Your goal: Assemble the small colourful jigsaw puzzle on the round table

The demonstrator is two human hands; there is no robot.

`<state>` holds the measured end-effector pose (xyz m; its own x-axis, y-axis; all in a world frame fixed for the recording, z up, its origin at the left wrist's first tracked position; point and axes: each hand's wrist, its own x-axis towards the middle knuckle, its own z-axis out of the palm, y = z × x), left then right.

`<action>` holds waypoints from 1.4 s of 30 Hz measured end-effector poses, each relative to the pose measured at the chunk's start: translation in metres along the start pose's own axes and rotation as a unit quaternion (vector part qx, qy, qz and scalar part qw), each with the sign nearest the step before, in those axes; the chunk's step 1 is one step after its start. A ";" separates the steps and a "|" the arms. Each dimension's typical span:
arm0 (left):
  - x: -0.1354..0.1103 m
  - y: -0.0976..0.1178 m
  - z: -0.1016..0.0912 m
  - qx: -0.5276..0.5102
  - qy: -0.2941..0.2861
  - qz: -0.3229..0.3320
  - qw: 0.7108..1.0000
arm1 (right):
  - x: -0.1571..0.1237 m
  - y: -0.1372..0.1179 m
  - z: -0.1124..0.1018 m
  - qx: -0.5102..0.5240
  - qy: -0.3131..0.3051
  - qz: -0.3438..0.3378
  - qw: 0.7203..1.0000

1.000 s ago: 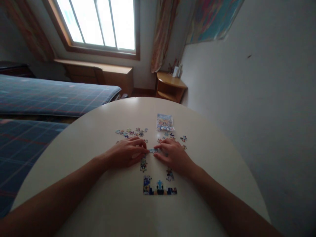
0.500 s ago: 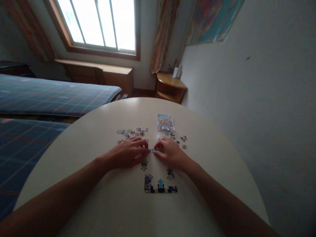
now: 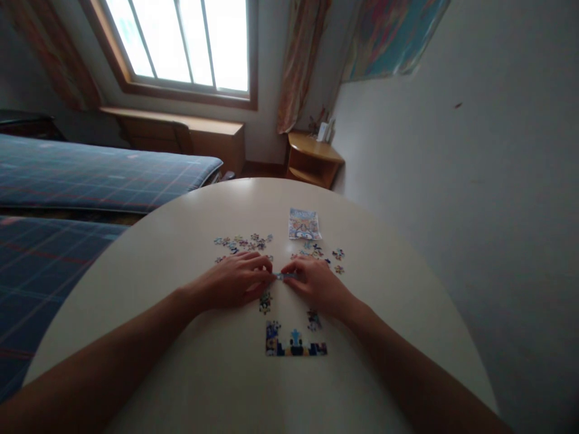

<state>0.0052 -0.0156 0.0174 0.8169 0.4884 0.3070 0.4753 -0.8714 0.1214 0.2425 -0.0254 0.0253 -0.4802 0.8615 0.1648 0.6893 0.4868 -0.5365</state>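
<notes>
Left of centre, a pale puzzle strip at mid-frame is pinched by the left hand's fingers; at its right, it is pinched by the right hand, fingers drawn closer together than a second ago.

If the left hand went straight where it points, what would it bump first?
Probably the right hand, just across the puzzle strip that the left hand seems to be holding, though depth is hard to judge.
</notes>
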 end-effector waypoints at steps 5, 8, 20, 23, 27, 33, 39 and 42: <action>-0.001 0.000 -0.001 -0.006 -0.003 -0.004 1.000 | -0.002 0.001 0.000 -0.005 0.021 -0.005 1.000; -0.001 0.000 -0.001 -0.002 -0.005 -0.003 1.000 | -0.003 0.000 0.001 -0.023 0.026 -0.012 0.999; 0.001 0.002 -0.001 -0.003 -0.012 -0.017 1.000 | -0.013 0.011 -0.015 -0.055 0.010 -0.030 0.998; 0.002 0.004 -0.001 0.015 -0.033 -0.020 0.999 | -0.015 0.014 -0.015 -0.052 0.012 -0.021 0.998; 0.003 0.009 -0.004 0.035 -0.053 -0.019 0.998 | -0.013 0.011 -0.012 -0.034 0.014 -0.005 0.999; 0.003 0.010 -0.003 0.042 -0.048 -0.018 0.998 | -0.008 0.005 -0.012 -0.027 0.007 0.028 0.999; 0.003 0.009 -0.002 0.039 -0.043 -0.020 0.998 | -0.010 0.007 -0.011 -0.054 0.017 0.039 0.998; 0.003 0.009 -0.003 0.041 -0.036 -0.013 0.998 | -0.011 0.007 -0.008 -0.058 0.015 0.036 0.998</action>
<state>0.0108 -0.0225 0.0219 0.8233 0.5160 0.2365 0.5198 -0.8528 0.0509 0.2567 -0.0300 0.0262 -0.4120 0.8980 0.1542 0.7807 0.4352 -0.4485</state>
